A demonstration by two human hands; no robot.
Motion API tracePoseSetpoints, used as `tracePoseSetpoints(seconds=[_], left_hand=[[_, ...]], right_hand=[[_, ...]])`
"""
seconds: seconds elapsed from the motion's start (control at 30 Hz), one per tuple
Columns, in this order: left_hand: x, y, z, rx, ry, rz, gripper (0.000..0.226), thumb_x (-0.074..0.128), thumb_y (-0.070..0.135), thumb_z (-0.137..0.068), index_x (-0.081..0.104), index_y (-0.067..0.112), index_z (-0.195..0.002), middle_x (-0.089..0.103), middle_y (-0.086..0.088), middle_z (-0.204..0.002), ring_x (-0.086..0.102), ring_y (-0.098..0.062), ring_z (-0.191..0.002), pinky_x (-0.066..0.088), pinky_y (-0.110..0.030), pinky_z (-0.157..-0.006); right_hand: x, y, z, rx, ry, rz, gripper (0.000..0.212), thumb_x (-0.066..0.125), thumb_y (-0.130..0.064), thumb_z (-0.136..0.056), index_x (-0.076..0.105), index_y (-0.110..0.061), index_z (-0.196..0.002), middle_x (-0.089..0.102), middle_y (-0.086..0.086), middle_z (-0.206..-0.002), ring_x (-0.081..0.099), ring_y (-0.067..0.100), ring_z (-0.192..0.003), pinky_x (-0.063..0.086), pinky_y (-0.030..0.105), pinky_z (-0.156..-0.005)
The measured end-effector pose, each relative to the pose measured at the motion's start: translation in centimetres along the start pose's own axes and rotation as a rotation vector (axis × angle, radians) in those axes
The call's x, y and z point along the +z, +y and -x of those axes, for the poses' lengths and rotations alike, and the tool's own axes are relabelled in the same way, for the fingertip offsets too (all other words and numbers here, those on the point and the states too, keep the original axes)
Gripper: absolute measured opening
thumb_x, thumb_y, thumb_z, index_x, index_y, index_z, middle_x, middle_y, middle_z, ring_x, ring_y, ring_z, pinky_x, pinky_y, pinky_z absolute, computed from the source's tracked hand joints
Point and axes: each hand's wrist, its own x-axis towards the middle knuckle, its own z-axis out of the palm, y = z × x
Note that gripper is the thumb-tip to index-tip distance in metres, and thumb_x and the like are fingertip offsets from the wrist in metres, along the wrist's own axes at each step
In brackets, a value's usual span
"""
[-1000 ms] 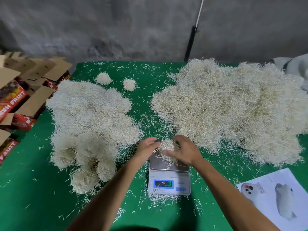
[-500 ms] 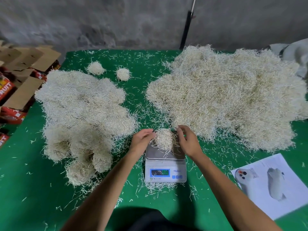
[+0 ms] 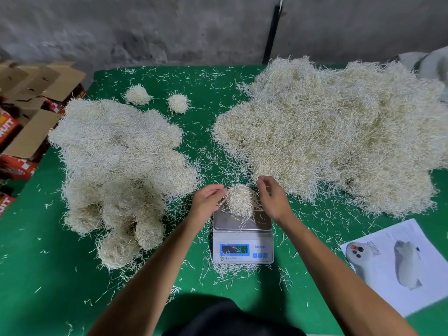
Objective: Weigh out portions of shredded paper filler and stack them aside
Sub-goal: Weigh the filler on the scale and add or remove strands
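A small ball of shredded paper filler (image 3: 240, 200) rests on the steel pan of a white digital scale (image 3: 243, 241) at the table's middle front. The scale's blue display is lit. My left hand (image 3: 206, 202) hovers just left of the ball, fingers loosely curled, holding nothing. On the ball's right, my right hand (image 3: 272, 198) has its fingers apart, touching at most a few strands. A big loose heap of filler (image 3: 334, 132) lies to the right. A stack of rounded weighed portions (image 3: 116, 170) covers the left.
The table has a green cloth (image 3: 48, 275) strewn with stray strands. Two small separate balls (image 3: 138, 94) (image 3: 178, 103) sit at the back. Open cardboard boxes (image 3: 26, 117) stand off the left edge. A printed sheet (image 3: 400, 260) lies front right. A grey wall is behind.
Both hands have drawn apart and off the ball, which now lies alone on the scale pan. The display reading has changed. My head has tilted a little.
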Motion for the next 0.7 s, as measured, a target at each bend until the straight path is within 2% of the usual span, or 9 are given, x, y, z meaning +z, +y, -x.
tracePoseSetpoints(seconds=[0.1, 0.23, 0.33, 0.43, 0.5, 0.57, 0.63, 0.7], left_hand=[[-0.3, 0.0, -0.3, -0.004, -0.008, -0.001, 0.023, 0.07, 0.031, -0.093, 0.069, 0.029, -0.116, 0.072, 0.015, -0.108, 0.069, -0.005, -0.102, 0.059, -0.024, -0.081], [-0.6, 0.2, -1.1, -0.015, 0.022, -0.006, 0.017, 0.072, 0.028, -0.092, 0.071, 0.03, -0.109, 0.075, 0.014, -0.1, 0.071, -0.008, -0.098, 0.059, -0.024, -0.078], [-0.5, 0.9, -2.4, -0.017, 0.031, -0.018, 0.02, 0.072, 0.027, -0.092, 0.072, 0.025, -0.112, 0.075, 0.012, -0.102, 0.071, -0.008, -0.098, 0.059, -0.024, -0.078], [0.0, 2.1, -4.1, -0.016, 0.019, -0.034, 0.025, 0.071, 0.027, -0.092, 0.071, 0.021, -0.116, 0.075, 0.008, -0.106, 0.071, -0.011, -0.1, 0.061, -0.027, -0.08], [0.5, 2.8, -5.6, 0.001, 0.008, -0.043, 0.025, 0.07, 0.026, -0.093, 0.07, 0.019, -0.117, 0.075, 0.006, -0.108, 0.071, -0.012, -0.101, 0.06, -0.026, -0.082], [1.1, 3.5, -7.2, 0.004, 0.008, -0.038, 0.025, 0.069, 0.023, -0.094, 0.069, 0.017, -0.118, 0.073, 0.004, -0.111, 0.069, -0.011, -0.104, 0.057, -0.024, -0.086], [1.7, 4.0, -8.9, -0.008, 0.005, -0.046, 0.025, 0.067, 0.022, -0.096, 0.068, 0.017, -0.12, 0.071, 0.003, -0.115, 0.067, -0.012, -0.107, 0.056, -0.027, -0.091], [2.2, 4.4, -10.6, -0.036, 0.0, -0.052, 0.024, 0.066, 0.023, -0.097, 0.067, 0.019, -0.12, 0.07, 0.003, -0.117, 0.067, -0.013, -0.107, 0.057, -0.028, -0.089]], right_hand=[[0.4, 0.3, -0.4, 0.007, -0.014, 0.001, 0.042, 0.042, -0.041, -0.11, 0.054, -0.013, -0.138, 0.058, -0.008, -0.12, 0.057, 0.011, -0.11, 0.043, 0.028, -0.091], [0.7, 0.9, -1.5, 0.03, -0.032, -0.042, 0.035, 0.044, -0.041, -0.109, 0.056, -0.016, -0.132, 0.06, -0.009, -0.113, 0.06, 0.007, -0.099, 0.044, 0.028, -0.086], [0.3, 1.2, -3.2, 0.051, -0.043, -0.038, 0.036, 0.05, -0.038, -0.108, 0.055, -0.015, -0.135, 0.063, -0.006, -0.113, 0.063, 0.015, -0.101, 0.048, 0.03, -0.083], [-0.2, 1.4, -5.7, 0.069, -0.099, -0.029, 0.036, 0.054, -0.038, -0.106, 0.054, -0.016, -0.135, 0.064, -0.002, -0.118, 0.065, 0.01, -0.093, 0.049, 0.02, -0.067], [-0.4, 1.8, -7.6, 0.081, -0.138, -0.011, 0.027, 0.056, -0.027, -0.106, 0.056, -0.018, -0.132, 0.064, 0.0, -0.122, 0.067, 0.013, -0.097, 0.052, 0.016, -0.063], [-0.6, 2.4, -9.9, 0.094, -0.176, 0.089, 0.03, 0.059, -0.011, -0.103, 0.059, -0.018, -0.132, 0.065, 0.003, -0.126, 0.068, 0.022, -0.108, 0.06, 0.027, -0.077], [-0.7, 3.0, -11.9, 0.106, -0.206, 0.25, 0.038, 0.064, -0.008, -0.098, 0.06, -0.02, -0.135, 0.068, 0.003, -0.125, 0.069, 0.024, -0.109, 0.06, 0.035, -0.088], [-0.6, 3.9, -13.6, 0.076, -0.213, 0.455, 0.043, 0.071, -0.016, -0.095, 0.061, -0.025, -0.136, 0.068, -0.001, -0.124, 0.07, 0.021, -0.103, 0.06, 0.029, -0.081]])
